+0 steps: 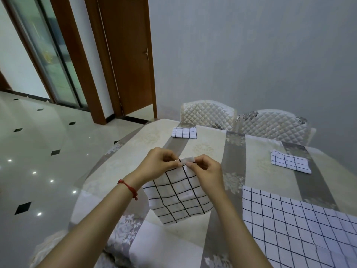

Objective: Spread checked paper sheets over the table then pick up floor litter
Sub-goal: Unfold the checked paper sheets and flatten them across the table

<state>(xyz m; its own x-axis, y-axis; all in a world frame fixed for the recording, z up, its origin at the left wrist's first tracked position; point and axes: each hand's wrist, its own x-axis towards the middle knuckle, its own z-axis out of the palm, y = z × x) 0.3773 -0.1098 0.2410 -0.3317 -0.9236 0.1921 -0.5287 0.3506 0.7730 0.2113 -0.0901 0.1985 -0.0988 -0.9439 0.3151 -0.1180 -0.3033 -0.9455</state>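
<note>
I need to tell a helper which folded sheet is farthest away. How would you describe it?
On the striped table, look to the far edge, before the left quilted chair. The small folded checked sheet lies flat there, alone, farthest from both hands.

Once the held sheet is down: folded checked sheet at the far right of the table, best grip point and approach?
Take the folded checked sheet at its near right corner, coming in from the table's near side. It lies flat on the tablecloth, so a pinch must lift an edge; that corner looks slightly raised. For now both the left hand and right hand pinch the held sheet.
</note>
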